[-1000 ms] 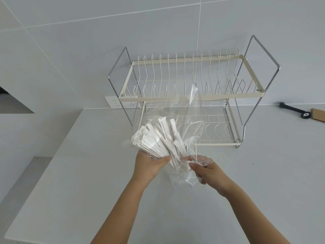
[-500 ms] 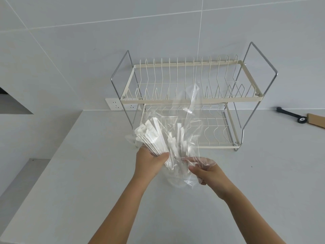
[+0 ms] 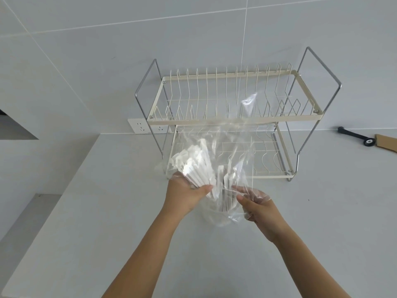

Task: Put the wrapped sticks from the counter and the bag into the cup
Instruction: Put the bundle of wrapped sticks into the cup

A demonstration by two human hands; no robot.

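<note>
I hold a clear plastic bag [image 3: 238, 147] above the grey counter, in front of the dish rack. Inside it is a bundle of several white wrapped sticks [image 3: 197, 168], fanned out toward the upper left. My left hand [image 3: 184, 195] grips the bundle's lower end, thumb across the sticks. My right hand [image 3: 258, 206] pinches the bag's plastic at its lower right side. A few sticks [image 3: 222, 190] stand loose between my two hands. What looks like a clear cup [image 3: 217, 215] sits below the bag, blurred by the plastic.
A two-tier cream wire dish rack [image 3: 236, 119] stands against the tiled wall just behind the bag. A wall socket [image 3: 139, 125] is at its left. A black tool [image 3: 356, 138] and a piece of cardboard [image 3: 386, 143] lie at far right. The counter's left edge [image 3: 64, 190] drops off.
The bundle in my left hand has shifted slightly left and down inside the bag. My right hand keeps its pinch on the plastic. The bag's top has spread wider.
</note>
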